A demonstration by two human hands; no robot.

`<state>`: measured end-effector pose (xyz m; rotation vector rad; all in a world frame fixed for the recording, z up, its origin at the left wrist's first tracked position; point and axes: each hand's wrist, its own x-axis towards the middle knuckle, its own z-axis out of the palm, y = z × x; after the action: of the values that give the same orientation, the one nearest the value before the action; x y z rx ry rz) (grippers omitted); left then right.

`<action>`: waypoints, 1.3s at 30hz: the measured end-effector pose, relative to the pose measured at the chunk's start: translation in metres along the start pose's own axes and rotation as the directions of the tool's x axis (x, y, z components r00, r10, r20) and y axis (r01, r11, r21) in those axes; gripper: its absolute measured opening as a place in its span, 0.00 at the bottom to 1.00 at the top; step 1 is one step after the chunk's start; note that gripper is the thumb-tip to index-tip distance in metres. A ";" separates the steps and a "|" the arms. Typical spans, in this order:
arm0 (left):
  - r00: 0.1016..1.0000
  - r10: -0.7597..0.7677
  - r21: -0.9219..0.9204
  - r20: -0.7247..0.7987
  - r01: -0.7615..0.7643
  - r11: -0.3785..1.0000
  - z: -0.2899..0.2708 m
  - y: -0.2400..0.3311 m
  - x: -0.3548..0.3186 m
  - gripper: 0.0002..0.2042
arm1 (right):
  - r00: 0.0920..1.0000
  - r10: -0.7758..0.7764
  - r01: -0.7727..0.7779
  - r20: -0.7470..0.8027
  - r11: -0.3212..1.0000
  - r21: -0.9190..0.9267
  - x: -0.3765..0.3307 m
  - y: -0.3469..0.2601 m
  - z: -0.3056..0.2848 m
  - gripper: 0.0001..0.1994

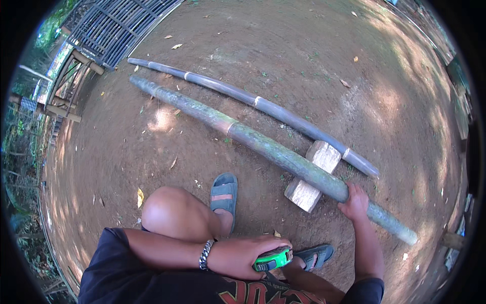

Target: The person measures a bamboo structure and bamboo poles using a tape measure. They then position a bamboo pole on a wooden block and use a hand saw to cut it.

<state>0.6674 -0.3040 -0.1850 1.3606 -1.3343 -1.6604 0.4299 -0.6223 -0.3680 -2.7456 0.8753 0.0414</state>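
Note:
A thick, greenish mottled bamboo pole (263,144) slants across the dirt from upper left to lower right. It lies over a squared wooden block (306,195) near its right part. My right hand (356,202) grips the pole just right of the block, with the fingers over its top and the thumb on the near side. Close to my body, my left hand (248,255) is closed around a green and black tape measure (272,261). No blade shows drawn out of it.
Beyond the thick pole lies a thinner dark bamboo pole (286,116), beside the block's far end. A slatted bamboo platform (114,33) and a bamboo frame (66,104) stand at upper left. My sandalled feet (224,200) are on the ground near the block. Dry leaves are scattered about.

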 end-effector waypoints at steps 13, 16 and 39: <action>0.992 -0.006 0.147 0.122 -0.012 0.989 0.027 -0.006 -0.019 0.39 | 0.988 0.144 -0.130 0.063 0.974 -0.187 -0.051 0.012 -0.023 0.36; 0.997 0.057 0.174 0.053 -0.065 0.983 0.026 -0.012 -0.019 0.40 | 0.988 0.155 -0.147 0.025 0.969 -0.199 -0.066 0.021 -0.026 0.36; 0.999 -0.035 0.184 -0.020 0.039 0.982 0.021 -0.009 -0.016 0.39 | 0.859 0.503 -0.451 0.096 0.831 -0.327 -0.093 -0.006 -0.035 0.39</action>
<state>0.6539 -0.2800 -0.1890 1.5103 -1.4923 -1.5768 0.3557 -0.5734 -0.3233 -2.6352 1.5947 0.5471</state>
